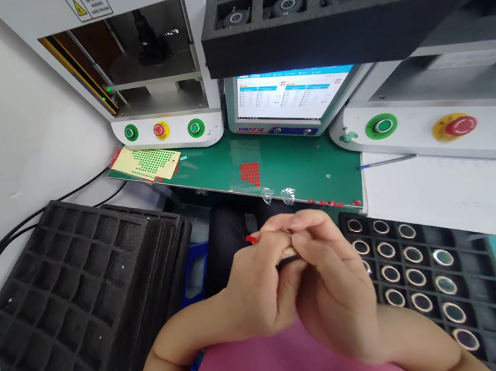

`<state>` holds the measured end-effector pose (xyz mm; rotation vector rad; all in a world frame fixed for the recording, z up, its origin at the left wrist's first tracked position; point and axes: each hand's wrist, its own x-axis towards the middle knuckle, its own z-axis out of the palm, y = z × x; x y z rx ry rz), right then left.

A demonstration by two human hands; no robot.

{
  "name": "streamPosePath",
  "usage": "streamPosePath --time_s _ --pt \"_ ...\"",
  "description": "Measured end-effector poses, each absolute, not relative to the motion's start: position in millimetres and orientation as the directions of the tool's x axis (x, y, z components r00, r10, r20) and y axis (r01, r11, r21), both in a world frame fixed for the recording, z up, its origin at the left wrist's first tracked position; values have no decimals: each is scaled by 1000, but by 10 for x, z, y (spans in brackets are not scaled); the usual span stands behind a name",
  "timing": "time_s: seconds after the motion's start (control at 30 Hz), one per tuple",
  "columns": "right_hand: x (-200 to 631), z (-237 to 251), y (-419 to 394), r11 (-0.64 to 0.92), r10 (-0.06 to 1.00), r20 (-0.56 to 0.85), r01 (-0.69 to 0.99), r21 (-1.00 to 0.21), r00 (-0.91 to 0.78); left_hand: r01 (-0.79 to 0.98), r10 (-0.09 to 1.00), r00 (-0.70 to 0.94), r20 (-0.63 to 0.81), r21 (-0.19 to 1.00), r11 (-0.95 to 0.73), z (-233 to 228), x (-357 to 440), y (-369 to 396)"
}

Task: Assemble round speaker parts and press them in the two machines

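My left hand (262,279) and my right hand (336,278) meet in front of my chest, fingers closed together around a small dark-edged piece (289,260). Only a thin strip of it shows between the fingers, so its kind cannot be made out. A bit of red film or tab (251,238) sticks out past the fingers of my left hand. Just beyond the hands, a sheet of small red stickers (250,174) lies on the green bench top (211,169). Close to my right forearm is a black foam tray (479,272) with several round, gold-rimmed watch parts in its pockets.
At left stand stacked black foam trays (75,267), with a few watch bodies in the near corner. Another foam tray (299,42) of watch bodies sits high, above a screen (292,94). Press machines (169,132) with buttons, a green-dot sheet (148,163), papers (451,194) and a pen (388,161) surround the bench.
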<state>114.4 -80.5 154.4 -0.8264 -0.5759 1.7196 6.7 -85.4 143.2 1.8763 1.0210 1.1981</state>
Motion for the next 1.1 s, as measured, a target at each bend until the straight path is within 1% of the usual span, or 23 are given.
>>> streamPosePath --time_s 0.03,0.07,0.1,0.13,0.17,0.2,0.23,0.3,0.37,0.53,0.67,0.8,0.93,1.1 --pt "1178 1549 -800 -347 938 -261 -607 -715 -228 133 906 242 347 913 -386 1437 64 -855" --pt "1213 1547 -798 -389 920 -269 -586 -711 -284 -22 934 226 275 961 -277 1449 58 -856" --pt "1246 1539 -797 -394 915 -253 -559 -730 -314 -194 953 234 191 970 -146 1467 51 -856" --pt "1276 1525 -799 -346 930 -207 -532 -773 -304 -355 957 268 110 935 -8 1491 43 -857" --pt "1300 1507 -803 -243 958 -125 -502 -830 -258 -477 948 316 41 871 121 1519 35 -858" --pt "1318 1486 -807 -103 980 -12 -459 -883 -197 -557 934 358 -4 802 217 1546 27 -861" --pt "1332 1466 -811 43 984 109 -399 -916 -144 -600 922 385 -34 750 278 1569 22 -864" --pt "1348 1432 -808 274 943 314 -279 -920 -110 -626 909 411 -72 703 338 1597 21 -873" --pt "1359 1408 -791 398 895 426 -194 -896 -131 -632 905 413 -103 683 366 1596 30 -882" --pt "1385 1372 -701 554 817 555 -57 -831 -156 -664 902 409 -136 634 396 1552 61 -892" --pt "1388 1365 -608 711 693 690 42 -701 -208 -700 890 435 -134 571 428 1537 67 -890" --pt "1370 1361 -531 763 642 736 91 -640 -212 -704 876 460 -145 542 459 1536 59 -892" --pt "1347 1309 -480 813 580 789 79 -577 -205 -675 856 486 -177 546 496 1525 43 -913" --pt "1297 1280 -495 788 608 770 26 -616 -192 -659 857 485 -174 572 489 1533 29 -915"
